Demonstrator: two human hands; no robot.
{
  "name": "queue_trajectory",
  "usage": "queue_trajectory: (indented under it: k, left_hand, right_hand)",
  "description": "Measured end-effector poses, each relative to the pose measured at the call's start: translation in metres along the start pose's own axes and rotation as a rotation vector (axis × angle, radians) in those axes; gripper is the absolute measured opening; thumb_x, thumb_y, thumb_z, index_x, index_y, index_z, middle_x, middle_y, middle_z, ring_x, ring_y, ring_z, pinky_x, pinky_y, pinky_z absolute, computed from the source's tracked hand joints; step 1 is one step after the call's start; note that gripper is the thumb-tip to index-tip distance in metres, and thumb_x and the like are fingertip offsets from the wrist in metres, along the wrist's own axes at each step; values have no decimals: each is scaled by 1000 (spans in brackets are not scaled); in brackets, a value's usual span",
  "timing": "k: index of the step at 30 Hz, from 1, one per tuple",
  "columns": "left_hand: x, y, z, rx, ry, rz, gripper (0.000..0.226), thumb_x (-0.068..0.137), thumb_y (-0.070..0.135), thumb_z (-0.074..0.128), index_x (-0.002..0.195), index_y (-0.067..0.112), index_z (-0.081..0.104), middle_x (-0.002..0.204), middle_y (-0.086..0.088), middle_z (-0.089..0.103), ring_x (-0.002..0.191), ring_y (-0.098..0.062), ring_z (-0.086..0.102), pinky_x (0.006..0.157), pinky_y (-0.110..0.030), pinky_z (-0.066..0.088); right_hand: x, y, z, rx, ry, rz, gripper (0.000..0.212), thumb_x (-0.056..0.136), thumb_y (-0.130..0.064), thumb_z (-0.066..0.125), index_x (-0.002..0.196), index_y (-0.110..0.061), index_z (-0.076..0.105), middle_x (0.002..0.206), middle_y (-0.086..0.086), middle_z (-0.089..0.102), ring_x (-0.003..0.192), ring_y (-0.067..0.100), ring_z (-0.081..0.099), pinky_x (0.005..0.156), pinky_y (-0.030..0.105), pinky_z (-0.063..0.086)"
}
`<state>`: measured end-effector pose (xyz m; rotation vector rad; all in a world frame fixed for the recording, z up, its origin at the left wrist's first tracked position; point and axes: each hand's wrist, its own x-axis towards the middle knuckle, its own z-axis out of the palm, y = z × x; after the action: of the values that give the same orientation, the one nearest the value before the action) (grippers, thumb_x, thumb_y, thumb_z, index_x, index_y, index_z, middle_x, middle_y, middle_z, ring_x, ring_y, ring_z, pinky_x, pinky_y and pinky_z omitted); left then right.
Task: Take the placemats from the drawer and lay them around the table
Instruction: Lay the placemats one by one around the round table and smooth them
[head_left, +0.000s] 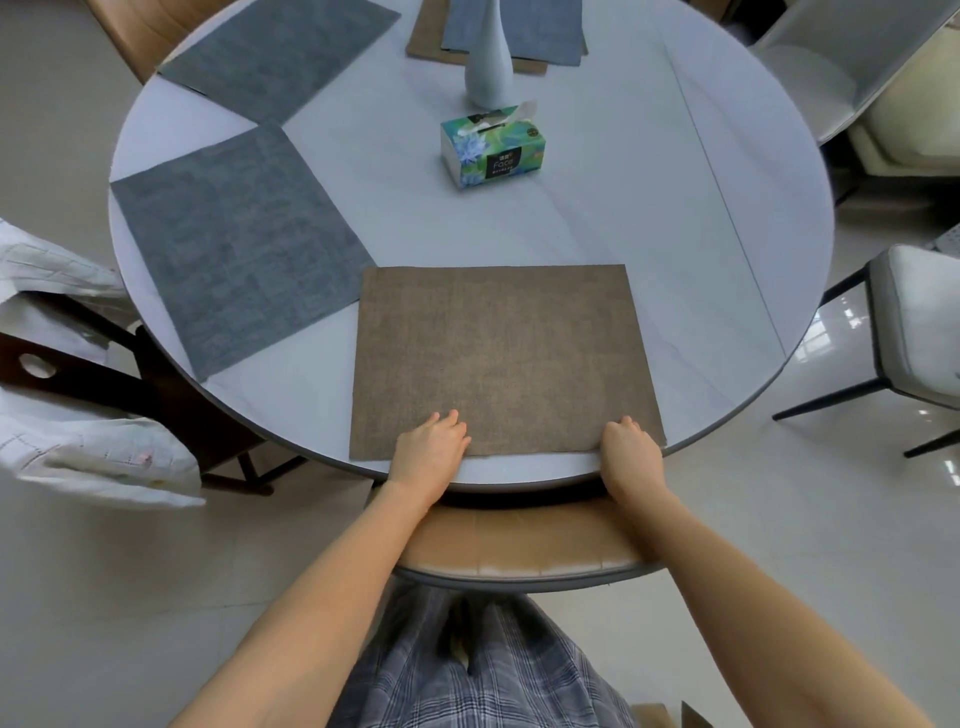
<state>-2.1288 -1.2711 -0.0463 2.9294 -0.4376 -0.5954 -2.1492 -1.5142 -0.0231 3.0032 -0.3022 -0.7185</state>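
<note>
A brown placemat (498, 358) lies flat on the round white table (701, 218) at its near edge. My left hand (431, 444) holds the mat's near edge left of the middle, fingers curled on top. My right hand (631, 449) grips the mat's near right corner, close to the table rim. A grey placemat (234, 244) lies to the left, its corner touching the brown one. A second grey placemat (280, 57) lies at the far left. At the far side a blue-grey placemat (540, 31) rests on another brown placemat (426, 41).
A pale vase (488, 67) and a green tissue box (491, 145) stand near the table's middle. A tan chair seat (519, 545) is tucked under the near edge. A dark chair with white cloth (78, 441) stands left, grey chairs (919, 332) right.
</note>
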Motion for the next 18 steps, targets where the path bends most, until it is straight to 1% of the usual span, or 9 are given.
queue_trajectory:
  k: [2,4,5,7,8,10,12,15,18]
  left_hand:
    - [12,1,-11,-12,101,-1,35,103,32,31,118,20,61,127,1,62,116,-18,57,99,-36,39]
    - [31,2,-15,-102,200,-21,37,103,31,32,130,21,56,132,0,59,124,-18,51,110,-38,29]
    - [39,4,-15,-150,251,-35,39,103,30,32,137,20,49,141,-1,52,134,-19,42,115,-40,23]
    - [53,11,-8,-165,269,-58,48,103,35,30,148,18,32,156,-4,30,147,-21,17,120,-44,8]
    - [60,13,1,-145,241,-67,53,103,39,28,151,19,23,159,-5,18,148,-23,8,119,-45,1]
    - [66,14,21,-105,173,-107,60,101,46,23,153,20,8,161,-7,1,148,-26,-4,117,-48,-8]
    - [67,11,37,-63,177,-133,63,99,50,18,153,22,3,161,-6,-2,148,-28,-4,118,-50,-6]
    - [66,7,45,-29,237,-126,65,96,51,15,154,22,8,161,-6,4,148,-29,2,119,-51,2]
    - [62,-2,45,-9,243,-123,67,95,56,15,154,24,7,162,-3,3,148,-30,0,119,-52,2]
  right_hand:
    - [7,-8,-11,16,7,7,23,84,6,45,99,-4,59,110,13,61,101,32,60,71,34,42]
    - [22,-22,-15,130,146,-49,21,86,1,45,100,-4,60,114,14,60,109,33,59,74,35,43]
    - [29,-32,-12,217,213,-101,24,91,-5,44,110,-4,59,127,16,55,121,32,52,86,36,44]
    - [44,-54,-2,285,267,-231,41,99,-20,38,137,-6,43,153,16,31,144,28,26,114,36,26]
    - [52,-65,7,273,251,-279,49,100,-27,36,146,-9,33,158,14,20,148,26,15,119,36,16]
    - [61,-78,27,231,217,-311,57,101,-37,31,152,-16,18,161,9,9,149,24,4,122,38,5]
    - [66,-79,45,188,243,-303,59,100,-42,24,154,-20,12,161,6,7,149,22,3,122,39,3]
    - [72,-77,55,171,295,-293,61,98,-49,20,153,-24,10,161,3,8,149,22,4,122,42,6]
    - [75,-71,59,155,321,-290,64,97,-57,18,153,-31,6,162,2,7,149,24,2,121,46,5]
